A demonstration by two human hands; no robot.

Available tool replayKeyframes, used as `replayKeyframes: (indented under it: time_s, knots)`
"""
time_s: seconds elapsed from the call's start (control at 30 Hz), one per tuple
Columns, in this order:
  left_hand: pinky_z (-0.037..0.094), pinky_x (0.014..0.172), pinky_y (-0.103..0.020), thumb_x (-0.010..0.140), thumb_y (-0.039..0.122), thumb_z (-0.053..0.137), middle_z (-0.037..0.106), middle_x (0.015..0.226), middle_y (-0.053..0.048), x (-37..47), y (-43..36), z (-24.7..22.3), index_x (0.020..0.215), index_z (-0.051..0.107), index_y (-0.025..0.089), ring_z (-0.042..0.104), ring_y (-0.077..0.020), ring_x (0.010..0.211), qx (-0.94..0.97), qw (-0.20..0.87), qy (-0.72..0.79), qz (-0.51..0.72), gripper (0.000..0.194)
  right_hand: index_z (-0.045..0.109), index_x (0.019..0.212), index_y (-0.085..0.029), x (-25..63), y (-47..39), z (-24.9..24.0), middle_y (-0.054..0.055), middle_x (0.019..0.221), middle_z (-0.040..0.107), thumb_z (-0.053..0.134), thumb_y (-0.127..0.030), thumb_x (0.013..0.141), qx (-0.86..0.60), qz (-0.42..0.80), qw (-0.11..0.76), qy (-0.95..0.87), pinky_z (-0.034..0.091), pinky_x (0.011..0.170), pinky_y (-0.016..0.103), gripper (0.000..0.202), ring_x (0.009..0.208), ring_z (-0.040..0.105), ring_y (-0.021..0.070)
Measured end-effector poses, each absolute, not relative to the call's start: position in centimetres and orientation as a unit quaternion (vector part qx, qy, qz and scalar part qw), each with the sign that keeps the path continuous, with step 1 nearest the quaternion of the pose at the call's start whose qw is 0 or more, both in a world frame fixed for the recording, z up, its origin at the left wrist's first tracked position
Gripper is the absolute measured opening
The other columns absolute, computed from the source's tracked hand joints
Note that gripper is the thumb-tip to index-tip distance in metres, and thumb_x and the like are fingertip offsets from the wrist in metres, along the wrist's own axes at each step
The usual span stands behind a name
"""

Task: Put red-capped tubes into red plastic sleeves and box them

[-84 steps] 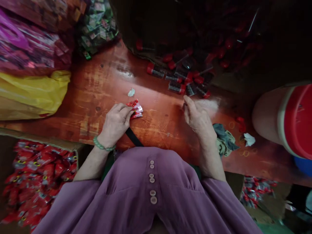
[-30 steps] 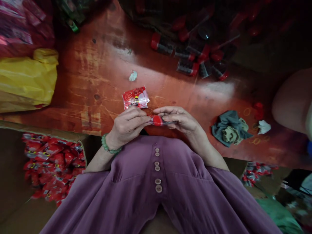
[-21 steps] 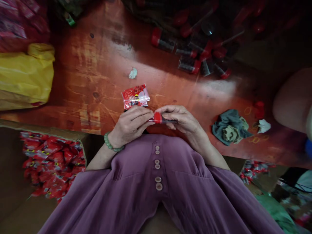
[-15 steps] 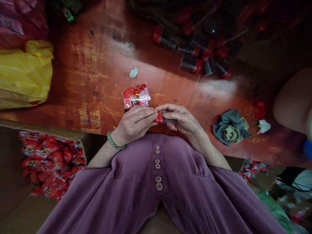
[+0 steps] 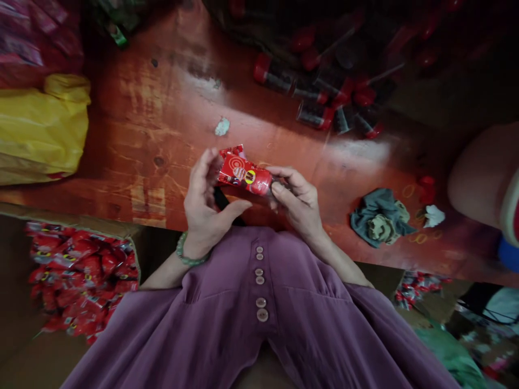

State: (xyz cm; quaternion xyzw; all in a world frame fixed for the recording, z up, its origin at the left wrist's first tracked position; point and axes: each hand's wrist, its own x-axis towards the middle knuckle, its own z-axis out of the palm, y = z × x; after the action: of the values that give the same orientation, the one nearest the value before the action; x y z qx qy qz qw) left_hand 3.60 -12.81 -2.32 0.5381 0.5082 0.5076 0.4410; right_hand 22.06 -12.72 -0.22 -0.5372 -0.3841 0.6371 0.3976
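Observation:
My right hand [image 5: 298, 200] grips a small red-capped bottle at its dark end, with the thumb across it. A red printed wrapper [image 5: 239, 172] with a yellow spot lies over or around the bottle's red end; I cannot tell how far in the bottle sits. My left hand [image 5: 205, 202], with a green bead bracelet at the wrist, is open at the wrapper's left end, thumb and fingers spread and slightly blurred. More red wrappers [image 5: 234, 151] lie just behind. A black strip [image 5: 222, 200] shows on the table by my left thumb.
Red-capped dark bottles [image 5: 314, 114] lie heaped at the back right. A crumpled grey cloth [image 5: 375, 216] and a pale bucket [image 5: 482, 173] stand right. At left are a yellow bag [image 5: 40, 132] and, lower down, a carton [image 5: 137, 246] of red packets.
My left hand has let go of the red cap, opened and drawn back left. A red printed wrapper from the stack is now on the bottle's red end, held out by my right hand.

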Motion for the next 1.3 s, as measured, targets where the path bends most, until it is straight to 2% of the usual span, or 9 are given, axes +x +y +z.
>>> replayKeyframes:
  time_s: [0.13,0.27,0.37,0.53,0.8,0.97,1.07,1.2,1.3]
  knots:
    - [0.058,0.091,-0.036,0.083,0.055,0.073,0.076,0.103,-0.007,5.2,-13.3,-0.6,0.101,0.072,0.021,0.073,-0.02,0.099,0.271,0.716,0.437,0.472,0.038,0.066,0.119,-0.026,21.5,-12.5,0.4,0.007,0.118,0.063,0.058,-0.04,0.096,-0.536,0.508,0.393,-0.548,0.057,0.082,0.035,0.028,0.093,0.063,0.0174]
    - [0.059,0.086,-0.029,0.074,0.044,0.084,0.077,0.08,-0.002,5.8,-12.5,0.1,0.078,0.075,0.02,0.072,-0.0144,0.081,0.143,0.738,0.455,0.477,0.027,0.062,0.124,-0.026,21.0,-12.1,0.3,0.007,0.12,0.065,0.06,-0.038,0.096,-0.489,0.438,0.377,-0.653,0.05,0.104,0.046,0.031,0.116,0.059,0.023]
    - [0.059,0.085,-0.029,0.072,0.042,0.086,0.077,0.081,-0.002,5.8,-11.9,-0.1,0.079,0.078,0.02,0.072,-0.0146,0.08,0.129,0.73,0.463,0.486,0.025,0.06,0.127,-0.025,21.1,-12.3,-0.2,0.009,0.125,0.065,0.065,-0.04,0.093,-0.493,0.48,0.355,-0.633,0.052,0.104,0.047,0.038,0.118,0.061,0.0237]
    - [0.059,0.081,-0.029,0.07,0.042,0.087,0.078,0.084,-0.003,5.9,-12.1,-1.3,0.081,0.079,0.02,0.072,-0.0152,0.077,0.17,0.697,0.496,0.489,0.026,0.063,0.116,-0.026,21.5,-13.1,-1.0,0.002,0.099,0.071,0.07,-0.044,0.089,-0.52,0.623,0.366,-0.456,0.061,0.071,0.03,0.034,0.077,0.069,0.0137]
    - [0.057,0.098,-0.04,0.067,0.047,0.087,0.079,0.092,-0.006,6.0,-11.9,-0.9,0.084,0.078,0.021,0.074,-0.0228,0.097,0.212,0.691,0.479,0.499,0.032,0.066,0.114,-0.025,21.3,-13.0,-0.9,0.001,0.094,0.073,0.075,-0.045,0.083,-0.525,0.631,0.376,-0.429,0.058,0.06,0.027,0.037,0.068,0.067,0.012]
    - [0.057,0.098,-0.041,0.069,0.049,0.086,0.079,0.09,-0.005,6.4,-11.4,-0.5,0.085,0.078,0.022,0.075,-0.0231,0.094,0.18,0.697,0.46,0.52,0.032,0.069,0.112,-0.027,20.9,-12.8,-1.1,0.004,0.107,0.075,0.075,-0.035,0.086,-0.534,0.487,0.413,-0.554,0.06,0.084,0.036,0.028,0.091,0.07,0.0179]
    - [0.057,0.099,-0.042,0.071,0.046,0.085,0.079,0.1,-0.005,6.2,-11.2,-0.9,0.091,0.079,0.024,0.074,-0.0241,0.1,0.198,0.704,0.449,0.514,0.03,0.069,0.11,-0.027,21.1,-12.5,-0.9,0.004,0.103,0.077,0.075,-0.031,0.086,-0.514,0.431,0.405,-0.622,0.059,0.088,0.039,0.025,0.092,0.071,0.0197]
    - [0.057,0.1,-0.042,0.07,0.043,0.086,0.076,0.116,-0.007,5.9,-11.0,-1.5,0.092,0.078,0.024,0.072,-0.0259,0.109,0.262,0.713,0.431,0.488,0.03,0.068,0.109,-0.027,20.9,-12.6,-0.8,0.004,0.105,0.075,0.075,-0.037,0.085,-0.549,0.482,0.388,-0.563,0.06,0.089,0.039,0.026,0.092,0.071,0.0198]
    - [0.058,0.097,-0.041,0.072,0.044,0.084,0.078,0.11,-0.008,6.1,-10.9,-1.3,0.09,0.079,0.021,0.072,-0.0262,0.107,0.245,0.716,0.446,0.478,0.03,0.066,0.113,-0.026,20.4,-12.8,-1.1,0.004,0.11,0.073,0.075,-0.042,0.085,-0.559,0.545,0.391,-0.487,0.06,0.091,0.039,0.033,0.095,0.071,0.0195]
